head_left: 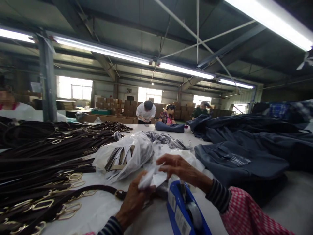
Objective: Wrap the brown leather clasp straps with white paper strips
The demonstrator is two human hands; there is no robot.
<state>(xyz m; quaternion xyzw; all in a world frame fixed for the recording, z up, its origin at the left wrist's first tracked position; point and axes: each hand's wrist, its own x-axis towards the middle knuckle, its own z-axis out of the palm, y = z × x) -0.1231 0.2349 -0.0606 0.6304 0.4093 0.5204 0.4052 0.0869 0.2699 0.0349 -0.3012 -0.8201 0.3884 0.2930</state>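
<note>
My left hand (pixel 135 199) is closed on a crumpled piece of thin white paper (pixel 149 178), somewhat blurred. From the right, my right hand (pixel 179 168) reaches over with bent fingers that pinch the same paper along its upper right side. A dark brown strap (pixel 97 187) with a gold-coloured ring runs up to my left hand; its end is hidden behind the fingers. Just below my right hand stands a blue tape dispenser (pixel 173 213) holding a roll of clear tape (pixel 194 215).
Many dark straps with gold buckles (pixel 42 205) cover the left side. Behind my hands lies a clear plastic bag (pixel 140 147) of flat strips, with grey bundled pieces (pixel 168 140) beyond. Dark blue garments (pixel 244 160) are heaped at right. Several people (pixel 146 112) work across the table.
</note>
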